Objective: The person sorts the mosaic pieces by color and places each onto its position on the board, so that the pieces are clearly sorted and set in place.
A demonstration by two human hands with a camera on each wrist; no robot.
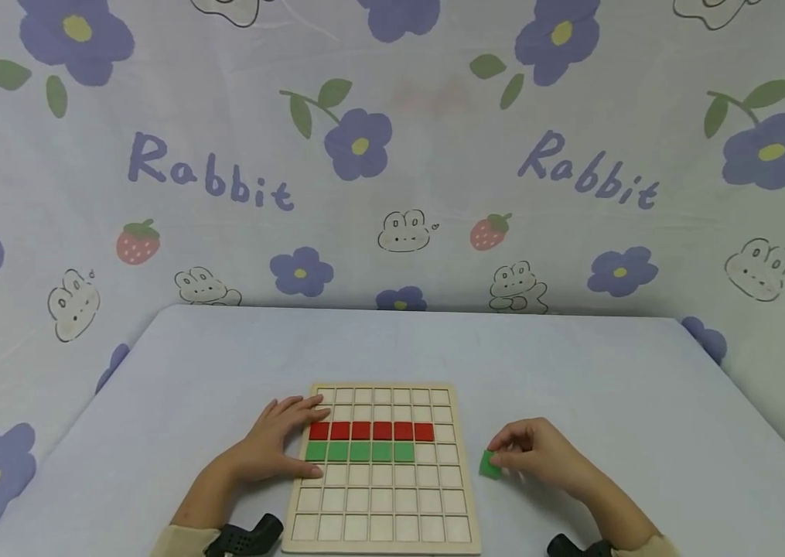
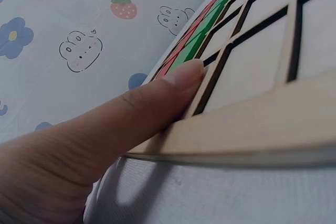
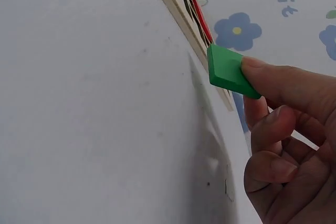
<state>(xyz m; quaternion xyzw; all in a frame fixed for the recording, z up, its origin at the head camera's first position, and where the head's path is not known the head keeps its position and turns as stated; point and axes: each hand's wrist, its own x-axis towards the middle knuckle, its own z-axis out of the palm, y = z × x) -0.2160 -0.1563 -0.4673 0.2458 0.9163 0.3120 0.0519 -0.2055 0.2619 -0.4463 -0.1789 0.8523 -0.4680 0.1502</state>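
Observation:
A wooden grid board (image 1: pixel 381 548) lies on the table, with a row of red square tiles (image 1: pixel 381 431) and below it a shorter row of green square tiles (image 1: pixel 360 451). My left hand (image 1: pixel 270 445) rests on the board's left edge, thumb and fingers spread. In the left wrist view the thumb (image 2: pixel 181 80) presses on the rim by the green row. To the right of the board my right hand (image 1: pixel 538 452) pinches a loose green tile (image 3: pixel 228 71) between thumb and fingers. That tile is apart from the board, tilted in the grip.
A white cloth covers the table (image 1: pixel 225 348). Behind it hangs a curtain (image 1: pixel 434 170) printed with flowers, strawberries and rabbits. Black straps with devices sit on both wrists, the left device (image 1: pixel 246 535) close to the board's lower left corner.

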